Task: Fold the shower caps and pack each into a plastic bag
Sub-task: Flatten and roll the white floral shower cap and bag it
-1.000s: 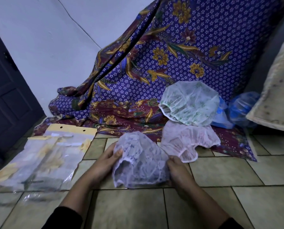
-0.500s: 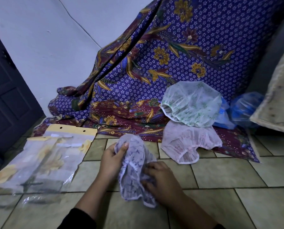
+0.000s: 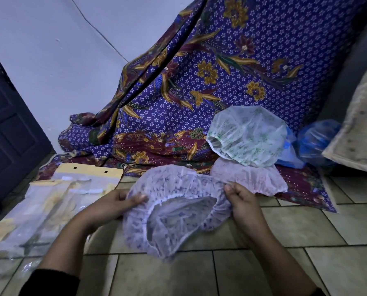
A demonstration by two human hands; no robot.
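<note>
Now the purple-printed shower cap (image 3: 174, 212) hangs in the lower centre of the frame over the tiled floor (image 3: 306, 227). Its long axis runs left to right and its elastic opening is turned toward the camera. The grip of the left hand (image 3: 112, 207) pinches its left edge, and the right hand (image 3: 243, 205) pinches its right edge.

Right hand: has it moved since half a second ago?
Yes. The right hand has moved right and away from the body, nearer the pink cap, spreading the purple cap open.
</note>
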